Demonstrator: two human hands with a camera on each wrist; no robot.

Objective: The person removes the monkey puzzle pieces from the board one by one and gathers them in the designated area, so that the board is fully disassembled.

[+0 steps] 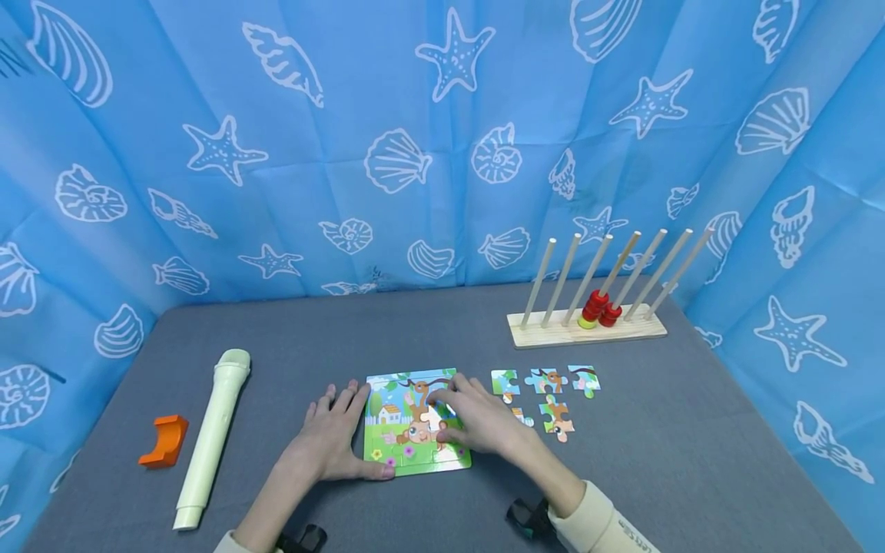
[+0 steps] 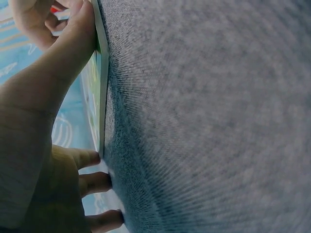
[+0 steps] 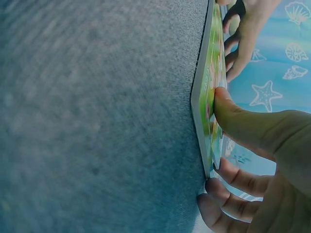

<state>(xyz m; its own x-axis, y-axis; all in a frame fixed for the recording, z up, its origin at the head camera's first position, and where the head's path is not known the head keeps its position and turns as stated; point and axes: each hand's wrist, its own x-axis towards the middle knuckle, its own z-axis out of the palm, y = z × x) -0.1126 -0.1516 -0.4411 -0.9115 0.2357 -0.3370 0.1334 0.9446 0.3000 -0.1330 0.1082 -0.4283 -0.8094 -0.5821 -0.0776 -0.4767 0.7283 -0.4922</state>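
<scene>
A jigsaw puzzle board (image 1: 387, 449) with a cartoon animal picture lies flat on the table. My left hand (image 1: 333, 439) rests along its left side, fingers spread and fairly straight, the thumb touching the lower edge; the left wrist view shows the thumb (image 2: 80, 36) on the board's rim. Over the right part of the board, my right hand (image 1: 484, 421) pinches a puzzle piece (image 3: 216, 148) between thumb and finger. That piece is tilted, one side raised off the board in the right wrist view. The hand hides part of the picture.
Several loose puzzle pieces (image 1: 546, 379) lie right of the board. Behind them stands a wooden peg rack (image 1: 553, 336) with red and yellow-green beads (image 1: 594, 306). At left are a pale green toy microphone (image 1: 213, 438) and an orange curved block (image 1: 166, 443). A blue curtain (image 1: 311, 153) surrounds the table.
</scene>
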